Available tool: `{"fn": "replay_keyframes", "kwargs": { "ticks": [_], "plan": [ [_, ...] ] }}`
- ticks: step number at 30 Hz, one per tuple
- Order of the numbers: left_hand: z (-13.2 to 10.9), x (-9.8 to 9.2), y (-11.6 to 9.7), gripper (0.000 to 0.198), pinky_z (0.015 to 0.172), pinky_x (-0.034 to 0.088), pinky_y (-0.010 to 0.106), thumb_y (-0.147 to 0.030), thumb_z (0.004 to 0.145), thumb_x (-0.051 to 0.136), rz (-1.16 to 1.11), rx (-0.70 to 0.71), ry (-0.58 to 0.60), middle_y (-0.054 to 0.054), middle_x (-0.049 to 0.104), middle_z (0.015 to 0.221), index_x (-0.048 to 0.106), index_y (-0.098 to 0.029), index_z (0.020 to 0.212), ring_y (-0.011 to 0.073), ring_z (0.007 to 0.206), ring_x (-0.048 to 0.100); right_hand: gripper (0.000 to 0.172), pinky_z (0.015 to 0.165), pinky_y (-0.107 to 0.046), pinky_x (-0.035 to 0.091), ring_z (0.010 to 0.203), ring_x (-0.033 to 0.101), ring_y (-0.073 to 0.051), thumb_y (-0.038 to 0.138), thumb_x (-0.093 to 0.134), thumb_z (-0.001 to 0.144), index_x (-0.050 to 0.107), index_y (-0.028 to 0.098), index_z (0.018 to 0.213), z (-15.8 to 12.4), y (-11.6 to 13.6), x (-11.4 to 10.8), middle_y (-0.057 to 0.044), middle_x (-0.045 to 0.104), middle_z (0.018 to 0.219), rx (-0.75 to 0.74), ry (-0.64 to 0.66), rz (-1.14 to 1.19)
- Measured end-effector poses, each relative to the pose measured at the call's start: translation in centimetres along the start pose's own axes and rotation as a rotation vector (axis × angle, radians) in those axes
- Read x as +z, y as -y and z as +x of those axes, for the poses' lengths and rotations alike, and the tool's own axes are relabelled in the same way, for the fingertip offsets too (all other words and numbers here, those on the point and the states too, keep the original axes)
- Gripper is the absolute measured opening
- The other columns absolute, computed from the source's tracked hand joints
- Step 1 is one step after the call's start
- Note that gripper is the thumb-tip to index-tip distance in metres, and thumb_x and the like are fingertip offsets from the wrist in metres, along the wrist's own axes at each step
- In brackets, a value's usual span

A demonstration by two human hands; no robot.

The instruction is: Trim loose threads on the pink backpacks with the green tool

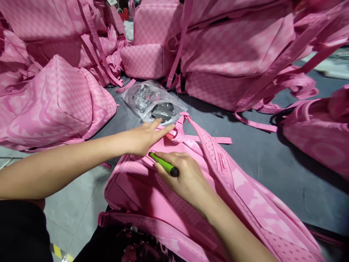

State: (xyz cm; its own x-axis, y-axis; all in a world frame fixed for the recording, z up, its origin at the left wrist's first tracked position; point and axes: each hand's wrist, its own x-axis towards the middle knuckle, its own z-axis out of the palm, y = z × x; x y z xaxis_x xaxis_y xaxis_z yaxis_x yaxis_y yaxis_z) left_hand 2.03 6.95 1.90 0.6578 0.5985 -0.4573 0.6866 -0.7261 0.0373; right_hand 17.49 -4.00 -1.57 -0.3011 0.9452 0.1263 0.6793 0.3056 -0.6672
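Lying back-panel up on the dark table (267,160), the pink backpack (141,203) sits right in front of the person, and both hands are at its top edge, so the work looks to be in the middle of one bag rather than at its start or end. The left hand (144,136) rests on that edge with fingers stretched flat and released, the tips touching the carry handle (181,133) and pinning it down. The right hand (185,178), just nearer the person on the same bag, has its fingers closed around a green tool (163,165) with a black end; it may be a marker or a small burner, the view is too blurred to say. No mark or cut shows on the fabric beneath it.

Just beyond the backpack's handle lies a clear plastic bag (152,102) of small parts, unopened as far as I can judge. Further beyond, on both sides, stand heaps of other pink backpacks (54,105); which of them are finished cannot be told.
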Motion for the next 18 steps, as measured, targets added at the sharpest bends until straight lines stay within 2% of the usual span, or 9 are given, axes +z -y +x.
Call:
{"fn": "replay_keyframes", "kwargs": {
  "ticks": [10, 18],
  "plan": [
    [-0.08, 0.68, 0.09, 0.101, 0.097, 0.048, 0.039, -0.005, 0.083, 0.055, -0.015, 0.024, -0.059, 0.020, 0.012, 0.165, -0.003, -0.032, 0.161, 0.0358, 0.131, 0.049, 0.024, 0.074, -0.040, 0.052, 0.077, 0.072, -0.025, 0.019, 0.060, 0.091, 0.076, 0.015, 0.108, 0.02, -0.01, 0.26, -0.007, 0.078, 0.090, 0.001, -0.069, 0.017],
    [-0.33, 0.80, -0.11, 0.098, 0.096, 0.048, 0.040, -0.008, 0.085, 0.055, -0.025, 0.022, -0.072, 0.021, 0.012, 0.165, -0.003, -0.031, 0.161, 0.0361, 0.131, 0.049, 0.028, 0.076, -0.037, 0.052, 0.079, 0.073, -0.022, 0.021, 0.058, 0.091, 0.075, 0.017, 0.112, 0.11, -0.13, 0.39, -0.006, 0.079, 0.095, 0.027, -0.057, 0.133]
  ]
}}
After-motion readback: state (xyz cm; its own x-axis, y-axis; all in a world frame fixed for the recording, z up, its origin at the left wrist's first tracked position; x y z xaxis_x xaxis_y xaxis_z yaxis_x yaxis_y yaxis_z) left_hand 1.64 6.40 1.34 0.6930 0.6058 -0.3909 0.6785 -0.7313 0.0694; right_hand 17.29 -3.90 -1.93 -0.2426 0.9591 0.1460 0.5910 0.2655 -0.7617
